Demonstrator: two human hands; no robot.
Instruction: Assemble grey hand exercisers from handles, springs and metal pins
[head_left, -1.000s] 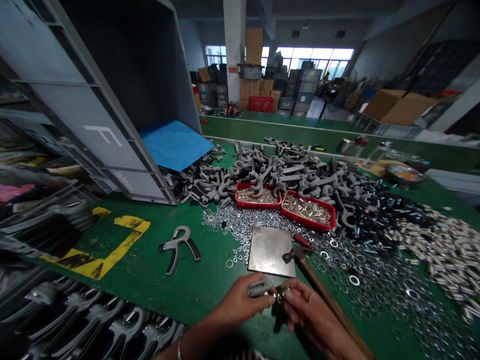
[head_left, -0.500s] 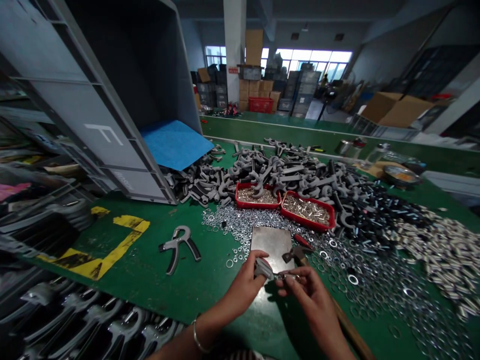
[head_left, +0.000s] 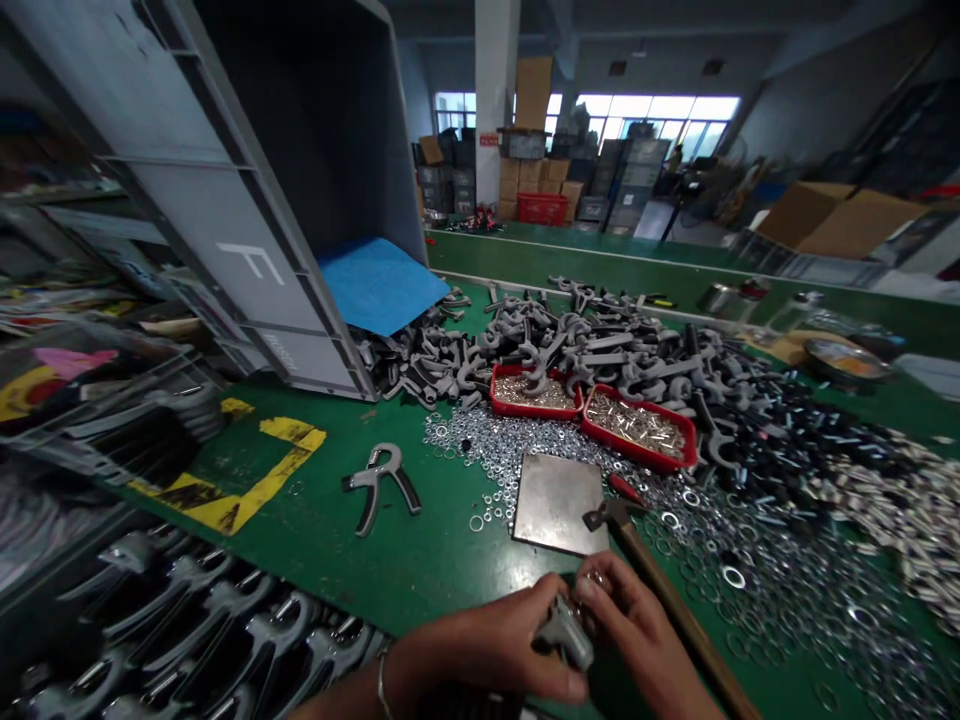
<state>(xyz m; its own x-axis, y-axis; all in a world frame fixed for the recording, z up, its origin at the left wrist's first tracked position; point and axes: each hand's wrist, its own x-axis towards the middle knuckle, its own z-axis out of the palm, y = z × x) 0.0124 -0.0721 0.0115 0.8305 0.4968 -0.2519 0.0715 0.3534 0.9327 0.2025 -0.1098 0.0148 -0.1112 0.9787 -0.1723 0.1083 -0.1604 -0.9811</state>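
Note:
My left hand is wrapped round a grey hand grip part, low in front of the steel plate. Closed at the far end of that part, my right hand pinches something small and shiny that looks like a metal spring; the fingers partly cover it. Both hands are close together. To the left, a hand grip with grey and black handles lies on the green table. A hammer rests to the right, its head at the plate's edge.
Two red trays of small metal pins stand beyond the plate, before a heap of grey handles. Loose nuts and rings spread around. A large grey crate stands at left; several hand grips sit below it.
Both hands have come down off the plate towards me, bringing the grey part and the shiny piece closer together and tilting the part. The view has turned slightly left.

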